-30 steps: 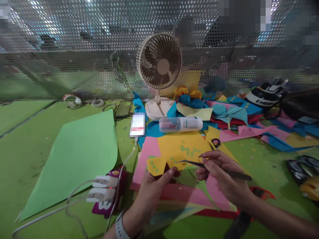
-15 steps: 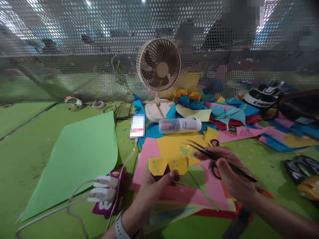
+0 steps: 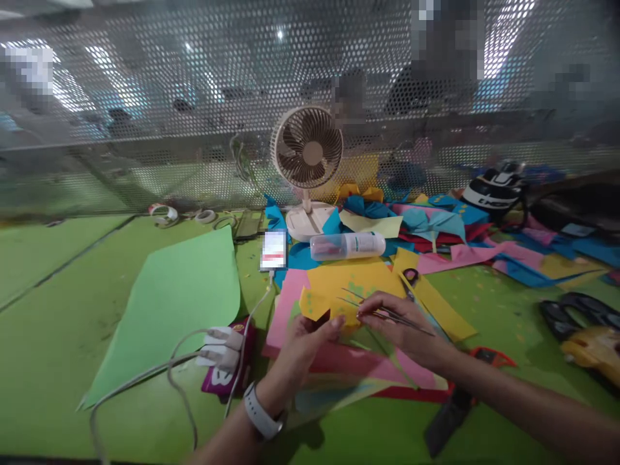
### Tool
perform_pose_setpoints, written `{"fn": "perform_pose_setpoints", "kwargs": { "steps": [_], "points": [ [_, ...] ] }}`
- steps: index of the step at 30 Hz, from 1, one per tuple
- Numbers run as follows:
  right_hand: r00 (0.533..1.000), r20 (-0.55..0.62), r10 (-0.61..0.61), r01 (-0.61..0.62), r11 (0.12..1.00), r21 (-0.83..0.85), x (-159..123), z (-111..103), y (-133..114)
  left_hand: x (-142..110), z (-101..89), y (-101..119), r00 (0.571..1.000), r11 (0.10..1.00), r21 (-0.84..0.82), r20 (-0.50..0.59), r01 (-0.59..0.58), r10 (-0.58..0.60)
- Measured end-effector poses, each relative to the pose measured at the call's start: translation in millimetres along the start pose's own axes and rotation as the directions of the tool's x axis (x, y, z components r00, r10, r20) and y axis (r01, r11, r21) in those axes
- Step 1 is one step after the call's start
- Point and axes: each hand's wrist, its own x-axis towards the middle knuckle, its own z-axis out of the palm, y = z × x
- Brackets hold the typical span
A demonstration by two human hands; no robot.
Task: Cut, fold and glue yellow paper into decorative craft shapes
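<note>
Gripping tweezers, right hand points their parted tips left and away, long axis slanting, near folded yellow paper clamped in left hand. Beyond: bottle lying sideways (pinkish contents, unclear).

A fan is set behind a bottle; a phone is placed to the bottle's left; tweezers are held before the bottle, above paper sheets.
</note>
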Motion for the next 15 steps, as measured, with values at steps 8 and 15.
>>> {"fn": "perform_pose_setpoints", "kwargs": {
  "steps": [8, 15],
  "points": [
    [1.000, -0.007, -0.017, 0.017, 0.999, 0.036, -6.0, 5.9, -5.6, -1.8, 2.6, -3.2, 0.999, 0.998, 0.038, 0.002, -0.052, 0.052],
    [0.999, 0.010, -0.042, 0.042, 0.999, 0.020, -7.9, 5.0, -8.2, -3.2, 3.0, -3.8, 0.999, 0.999, -0.012, 0.007, -0.037, 0.037]
  ]
}}
